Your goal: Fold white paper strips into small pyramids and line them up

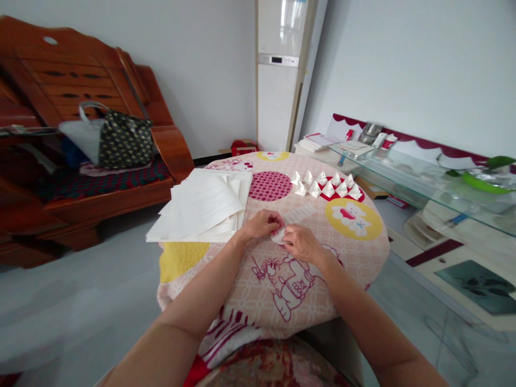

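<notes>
A small piece of folded white paper (278, 236) is held between my two hands, just above the patterned tablecloth (250, 290). My left hand (264, 224) pinches its left side with curled fingers. On the other side, my right hand (300, 242) has its fingers closed on the paper's right edge. Part of the paper is hidden by the fingers. Just beyond my hands lies a flat strip of printed paper (300, 213). Farther back on the right stand several small pointed folded-paper shapes (328, 189), lined up in two rows.
A stack of white paper sheets (201, 207) covers the table's left side. To the right is a glass-topped cabinet (427, 183) with papers and cups. A wooden bench (133, 193) holding a dark patterned bag (124, 141) stands at left, and a tall white air conditioner (278, 97) behind.
</notes>
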`<state>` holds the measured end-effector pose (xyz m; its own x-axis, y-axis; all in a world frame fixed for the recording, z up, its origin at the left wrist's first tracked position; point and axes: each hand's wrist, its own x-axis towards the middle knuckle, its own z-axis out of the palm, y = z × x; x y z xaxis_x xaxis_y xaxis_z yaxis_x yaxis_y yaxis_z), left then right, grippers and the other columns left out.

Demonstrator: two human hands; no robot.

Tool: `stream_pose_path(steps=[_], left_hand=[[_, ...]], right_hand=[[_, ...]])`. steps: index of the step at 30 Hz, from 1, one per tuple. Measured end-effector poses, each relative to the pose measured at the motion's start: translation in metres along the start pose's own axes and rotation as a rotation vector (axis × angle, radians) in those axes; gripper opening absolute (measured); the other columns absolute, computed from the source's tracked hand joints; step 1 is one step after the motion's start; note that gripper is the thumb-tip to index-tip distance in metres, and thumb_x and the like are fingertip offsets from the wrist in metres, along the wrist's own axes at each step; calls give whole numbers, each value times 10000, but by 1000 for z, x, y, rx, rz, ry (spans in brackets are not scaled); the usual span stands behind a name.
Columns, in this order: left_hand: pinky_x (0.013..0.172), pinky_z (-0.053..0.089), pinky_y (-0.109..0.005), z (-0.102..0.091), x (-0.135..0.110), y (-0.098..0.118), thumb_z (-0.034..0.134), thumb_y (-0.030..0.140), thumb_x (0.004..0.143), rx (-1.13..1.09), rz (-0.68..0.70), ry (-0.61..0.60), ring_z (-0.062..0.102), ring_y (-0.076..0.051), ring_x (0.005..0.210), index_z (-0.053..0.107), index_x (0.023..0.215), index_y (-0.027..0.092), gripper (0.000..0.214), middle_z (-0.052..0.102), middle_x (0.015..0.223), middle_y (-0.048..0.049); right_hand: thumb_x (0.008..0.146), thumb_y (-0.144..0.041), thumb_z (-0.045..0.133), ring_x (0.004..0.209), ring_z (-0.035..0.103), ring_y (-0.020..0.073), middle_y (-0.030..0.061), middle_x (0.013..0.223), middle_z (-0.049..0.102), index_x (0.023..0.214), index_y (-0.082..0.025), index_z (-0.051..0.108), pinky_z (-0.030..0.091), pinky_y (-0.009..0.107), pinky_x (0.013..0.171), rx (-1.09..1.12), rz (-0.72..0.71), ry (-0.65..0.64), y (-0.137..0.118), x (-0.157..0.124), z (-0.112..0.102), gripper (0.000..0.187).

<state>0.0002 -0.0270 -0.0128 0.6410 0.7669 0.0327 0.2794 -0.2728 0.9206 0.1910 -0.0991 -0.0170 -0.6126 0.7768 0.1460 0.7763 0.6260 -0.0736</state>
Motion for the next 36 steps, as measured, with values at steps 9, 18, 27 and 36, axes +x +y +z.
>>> stream_pose_path(steps=[9, 18, 27, 36], left_hand=[[580, 393, -200, -3, -3, -2, 582, 131, 693, 146, 5, -182, 514, -94, 582, 717, 803, 126, 174, 612, 625, 27], [634, 408, -205, -1, -4, 4, 579, 111, 721, 264, 55, -126, 549, -104, 651, 760, 831, 125, 212, 668, 704, 0], [634, 424, -228, -11, -8, 5, 768, 424, 703, 215, -35, -182, 576, -131, 677, 749, 866, 128, 338, 672, 721, -10], [604, 366, -233, -3, -4, 7, 668, 266, 742, 398, -74, -41, 522, -113, 606, 763, 728, 133, 163, 633, 613, 5]], right_hand=[[862, -179, 745, 853, 593, 189, 61, 889, 658, 788, -171, 717, 457, 294, 775, 185, 32, 119, 11, -5, 3, 80], [874, -74, 623, 698, 522, 151, 49, 758, 624, 631, -165, 665, 384, 285, 680, 231, 46, 29, 6, -6, -4, 263], [797, -90, 602, 615, 530, 121, -21, 664, 639, 772, -154, 722, 350, 228, 591, 683, 376, 128, 10, -5, -8, 138], [794, -168, 619, 569, 491, 118, -36, 547, 542, 616, -157, 652, 319, 238, 549, 591, 518, 114, 13, -3, -5, 182]])
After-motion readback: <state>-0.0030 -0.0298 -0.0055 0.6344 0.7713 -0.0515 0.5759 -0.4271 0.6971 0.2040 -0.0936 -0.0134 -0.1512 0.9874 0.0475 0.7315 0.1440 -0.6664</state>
